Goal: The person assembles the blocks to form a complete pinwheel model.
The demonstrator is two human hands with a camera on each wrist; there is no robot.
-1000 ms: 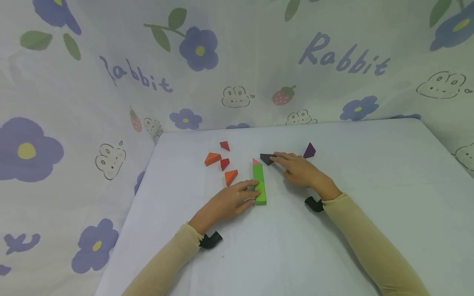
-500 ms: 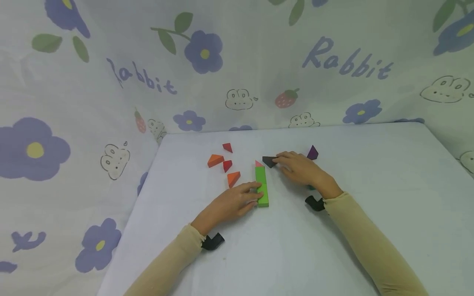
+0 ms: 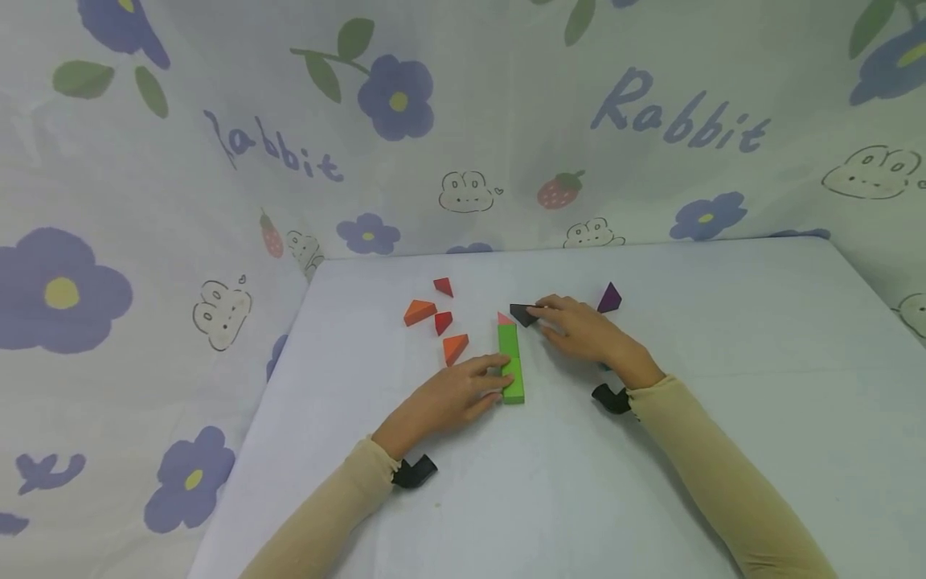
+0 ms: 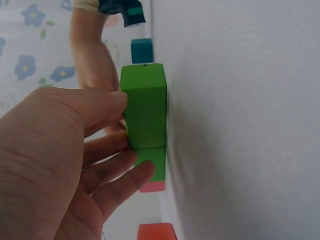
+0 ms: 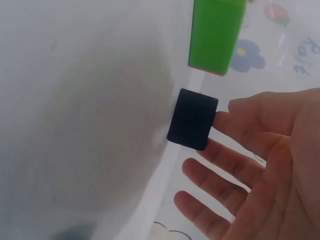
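Two green blocks (image 3: 510, 340) lie end to end, with a pink triangular block (image 3: 503, 318) at their far end. My left hand (image 3: 452, 398) lies along their left side, its fingertips resting on the near green block. In the left wrist view its thumb touches that block (image 4: 145, 117) and the fingers extend beside it. My right hand (image 3: 586, 331) reaches to a dark grey triangular block (image 3: 522, 313), just right of the pink tip. In the right wrist view fairly straight fingers touch one side of the dark block (image 5: 194, 119); the others are spread apart.
Left of the green blocks lie two orange (image 3: 455, 348) and two red (image 3: 444, 322) blocks. Behind my right hand stands a purple block (image 3: 610, 298). A teal block (image 4: 142, 51) shows near the right forearm. Patterned cloth (image 3: 499, 121) rises behind the white table (image 3: 550, 498).
Both hands keep nearly the same places on the blocks. The head view shifts slightly; the dark block stays just right of the pink tip.
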